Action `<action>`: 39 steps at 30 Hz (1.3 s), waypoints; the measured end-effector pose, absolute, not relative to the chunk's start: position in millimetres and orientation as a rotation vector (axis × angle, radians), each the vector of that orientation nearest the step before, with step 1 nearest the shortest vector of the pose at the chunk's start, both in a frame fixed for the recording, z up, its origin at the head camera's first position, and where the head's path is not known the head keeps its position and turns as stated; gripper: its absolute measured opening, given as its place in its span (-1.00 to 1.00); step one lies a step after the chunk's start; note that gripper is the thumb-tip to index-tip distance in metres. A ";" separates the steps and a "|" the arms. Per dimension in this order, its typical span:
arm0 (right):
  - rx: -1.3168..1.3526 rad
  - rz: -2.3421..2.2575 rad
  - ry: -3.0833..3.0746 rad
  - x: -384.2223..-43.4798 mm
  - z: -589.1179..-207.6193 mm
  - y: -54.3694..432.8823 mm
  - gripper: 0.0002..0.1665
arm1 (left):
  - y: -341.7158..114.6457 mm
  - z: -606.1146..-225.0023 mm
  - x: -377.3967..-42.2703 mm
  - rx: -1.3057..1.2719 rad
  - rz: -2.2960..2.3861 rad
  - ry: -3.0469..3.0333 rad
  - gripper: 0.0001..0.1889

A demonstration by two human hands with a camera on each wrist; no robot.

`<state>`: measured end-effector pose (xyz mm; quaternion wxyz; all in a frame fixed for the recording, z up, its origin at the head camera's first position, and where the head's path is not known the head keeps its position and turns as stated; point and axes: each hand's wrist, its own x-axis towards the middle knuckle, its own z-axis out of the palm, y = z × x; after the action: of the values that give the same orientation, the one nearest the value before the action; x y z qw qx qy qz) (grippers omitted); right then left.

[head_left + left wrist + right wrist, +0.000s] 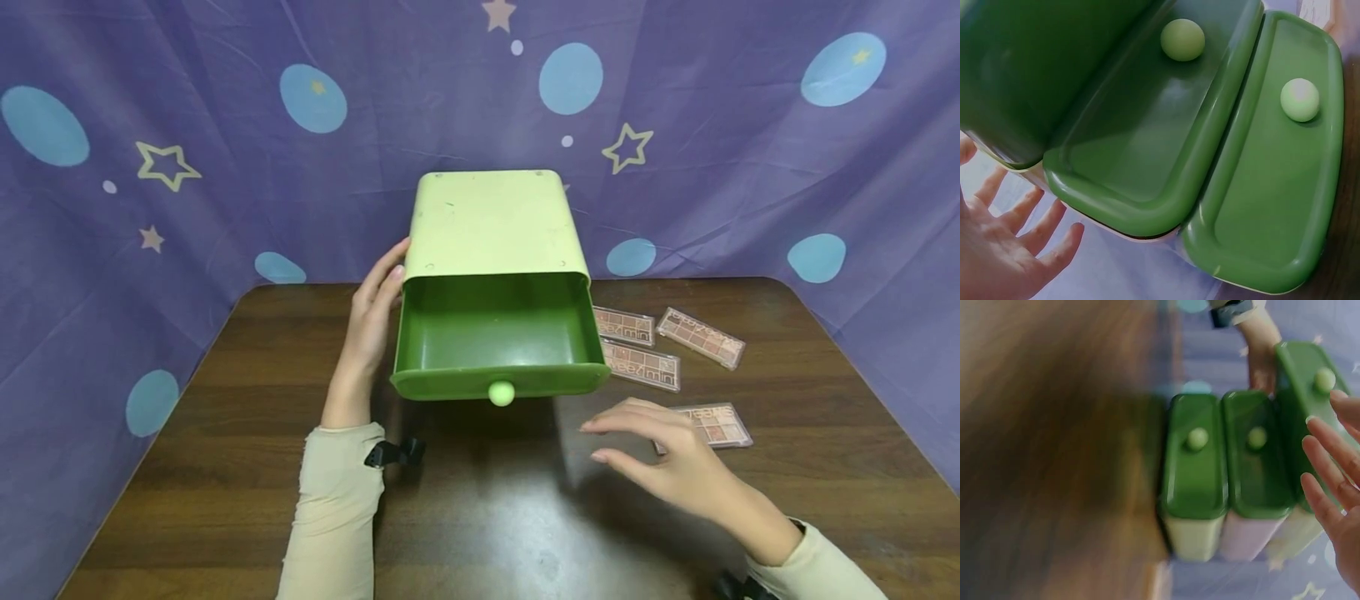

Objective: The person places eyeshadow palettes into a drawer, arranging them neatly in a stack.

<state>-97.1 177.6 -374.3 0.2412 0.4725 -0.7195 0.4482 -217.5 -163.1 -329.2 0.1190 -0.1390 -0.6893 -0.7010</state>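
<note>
A small stacked drawer cabinet (495, 221) with a pale yellow-green top stands at the back of the table. Its top drawer (498, 321), dark green with a round light-green knob (502, 393), is pulled out and has nothing inside. Both lower drawers (1260, 187) are closed in the left wrist view. My left hand (367, 321) rests against the cabinet's left side, fingers extended. In front of the drawer's right corner, my right hand (667, 454) hovers with thumb and fingers apart, holding nothing. It partly covers one eyeshadow palette (716, 423).
More eyeshadow palettes (701, 337) lie right of the cabinet, two partly hidden behind the drawer. The brown wooden table (247, 433) meets a purple curtain (450, 83) with stars and blue spots behind it.
</note>
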 end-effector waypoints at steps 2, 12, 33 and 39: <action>1.270 1.236 -2.011 -96.4 -378.1 187.0 -0.72 | -163.9 -328.6 -217.3 -0.405 -2.052 -2.022 -0.53; 1.132 1.155 -2.207 -100.5 -395.5 237.0 -0.59 | -166.6 -326.9 -217.4 -0.419 -2.043 -2.031 -0.53; 0.896 0.903 -2.593 -114.7 -409.3 320.1 -0.23 | -165.7 -325.9 -215.3 -0.426 -2.057 -2.018 -0.53; 0.868 0.855 -2.720 -125.4 -416.5 337.1 -0.21 | -165.8 -326.8 -215.3 -0.415 -2.059 -2.021 -0.53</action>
<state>-125.4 337.1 -416.5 0.0805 0.2903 -0.9096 0.2860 -215.3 -165.8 -326.8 0.1130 -0.1416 -0.6890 -0.7018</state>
